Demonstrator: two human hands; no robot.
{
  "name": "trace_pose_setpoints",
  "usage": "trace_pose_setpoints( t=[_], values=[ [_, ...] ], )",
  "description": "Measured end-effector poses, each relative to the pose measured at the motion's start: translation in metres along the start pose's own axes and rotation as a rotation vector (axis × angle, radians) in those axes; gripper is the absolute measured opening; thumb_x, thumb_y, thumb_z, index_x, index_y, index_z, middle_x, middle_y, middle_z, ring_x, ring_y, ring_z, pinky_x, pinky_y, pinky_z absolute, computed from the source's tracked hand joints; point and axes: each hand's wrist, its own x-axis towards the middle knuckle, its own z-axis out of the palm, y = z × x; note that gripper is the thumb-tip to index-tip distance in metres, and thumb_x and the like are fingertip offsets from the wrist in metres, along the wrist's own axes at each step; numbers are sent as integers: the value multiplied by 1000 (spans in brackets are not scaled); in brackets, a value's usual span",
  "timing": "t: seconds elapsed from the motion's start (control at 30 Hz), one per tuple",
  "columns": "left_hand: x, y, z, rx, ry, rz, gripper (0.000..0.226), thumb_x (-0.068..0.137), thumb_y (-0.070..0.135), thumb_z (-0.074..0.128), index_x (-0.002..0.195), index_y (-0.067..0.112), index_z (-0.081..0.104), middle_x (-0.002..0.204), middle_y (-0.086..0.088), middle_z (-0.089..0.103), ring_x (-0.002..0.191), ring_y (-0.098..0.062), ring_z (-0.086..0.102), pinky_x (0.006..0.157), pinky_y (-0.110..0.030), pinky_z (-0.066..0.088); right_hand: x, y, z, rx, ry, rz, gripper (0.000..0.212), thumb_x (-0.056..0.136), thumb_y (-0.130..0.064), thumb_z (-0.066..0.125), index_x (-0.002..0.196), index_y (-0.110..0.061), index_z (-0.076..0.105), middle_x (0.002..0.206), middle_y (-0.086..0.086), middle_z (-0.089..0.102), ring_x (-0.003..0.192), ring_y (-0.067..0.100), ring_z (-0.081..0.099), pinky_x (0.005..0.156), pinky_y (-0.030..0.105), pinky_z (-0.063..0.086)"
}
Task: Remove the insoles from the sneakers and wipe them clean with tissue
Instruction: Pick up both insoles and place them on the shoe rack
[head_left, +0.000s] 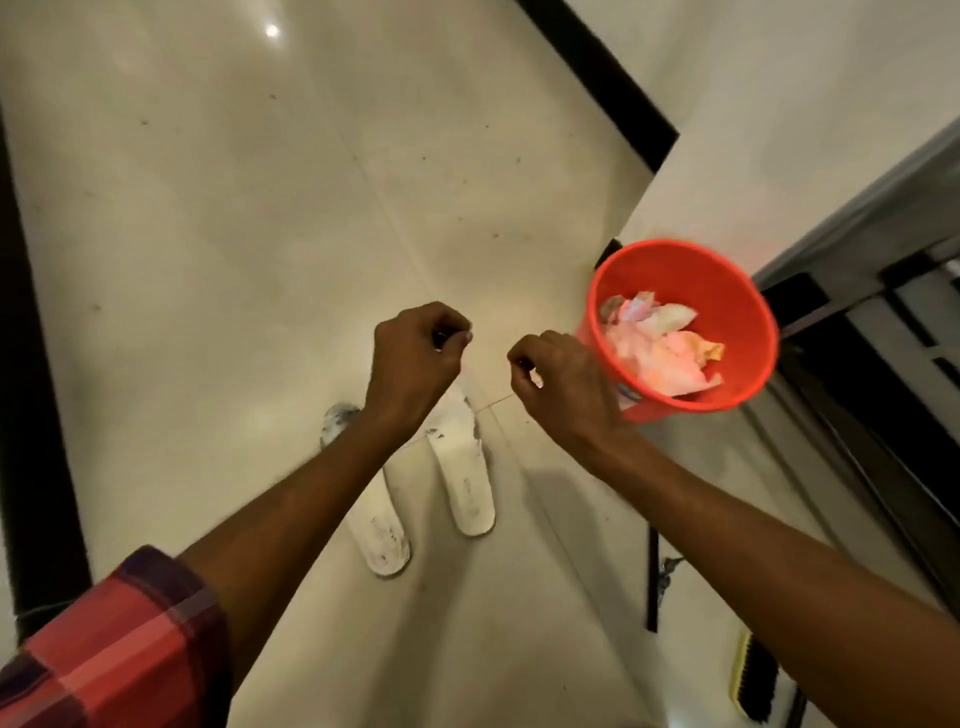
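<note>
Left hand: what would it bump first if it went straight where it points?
Probably nothing near: the left hand points over cream floor tiles toward the black skirting board; depth unclear.

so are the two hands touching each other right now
Apart. The head view shows the left hand and right hand with a strip of pale floor visible between them.

light: dim, warm | glare: lamp spot top left on glossy floor (249, 218) | blur: slight overall | edges: bent, wide-angle

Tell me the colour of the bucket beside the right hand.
Bright orange-red. The bucket, with crumpled tissues inside, shows best in the head view.
</note>
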Motion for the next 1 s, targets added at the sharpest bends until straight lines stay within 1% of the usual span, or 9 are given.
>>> trace_pose_setpoints(
  t=[0.13, 0.27, 0.37, 0.47, 0.6, 0.73, 0.83, 0.9, 1.0],
  values=[
    [-51, -105, -14, 127, 113, -308, 14, 87, 29, 73, 97, 18, 73, 89, 6, 74, 81, -9, 69, 77, -22, 49, -18, -7, 83, 94, -223, 233, 7, 86, -14, 63, 90, -16, 68, 88, 1, 65, 79, 20, 62, 65, 35, 53],
    [-140, -186, 0, 277, 30, -652, 37, 82, 30, 80, 108, 7, 66, 98, -13, 68, 95, -33, 64, 75, -33, 43, -64, -3, 139, 68, -402, 418, 20, 86, -21, 69, 104, -12, 65, 101, 5, 67, 89, 21, 64, 67, 28, 46],
    [-184, -201, 16, 243, 54, -798, 52, 80, 30, 83, 117, 6, 56, 102, -14, 62, 91, -29, 59, 72, -30, 37, -94, 3, 161, 24, -491, 552, 37, 87, -27, 74, 111, -7, 56, 106, 11, 64, 95, 28, 64, 67, 28, 42],
    [-189, -203, 27, 167, 93, -878, 37, 85, 25, 79, 109, 7, 56, 91, -8, 67, 87, -26, 61, 70, -28, 36, -103, 7, 173, 96, -468, 679, 37, 84, -20, 77, 107, -6, 52, 107, 12, 64, 94, 31, 65, 69, 32, 49],
    [-180, -208, 26, 141, 77, -931, 24, 84, 24, 79, 96, 10, 64, 83, -1, 67, 82, -22, 61, 72, -28, 40, -99, 8, 177, 191, -442, 846, 23, 85, -12, 77, 99, -5, 60, 104, 12, 67, 88, 27, 64, 66, 30, 46],
    [-177, -212, 11, 48, 149, -922, 25, 74, 37, 81, 88, 22, 67, 77, 3, 74, 75, -24, 73, 80, -44, 60, -88, -2, 163, 277, -397, 889, 16, 86, -11, 74, 97, -9, 63, 100, 8, 67, 80, 21, 59, 65, 29, 47],
    [-152, -185, -11, -28, 213, -835, 22, 77, 30, 84, 91, 22, 70, 75, 2, 75, 69, -22, 74, 77, -47, 62, -68, -14, 128, 340, -332, 875, 15, 83, -12, 75, 94, -14, 64, 94, 4, 67, 81, 21, 64, 66, 30, 51],
    [-125, -153, -32, -32, 249, -727, 20, 78, 33, 82, 92, 25, 70, 76, 4, 75, 67, -20, 75, 78, -48, 62, -51, -22, 94, 389, -271, 845, 15, 81, -13, 76, 88, -17, 64, 88, 2, 68, 78, 19, 65, 66, 31, 54],
    [-79, -75, -68, -82, 298, -563, 16, 84, 27, 80, 96, 23, 70, 80, 3, 74, 64, -19, 75, 76, -45, 62, -24, -33, 22, 484, -122, 802, 20, 74, -14, 79, 80, -23, 62, 79, 0, 68, 72, 17, 67, 63, 38, 59]
  ],
)
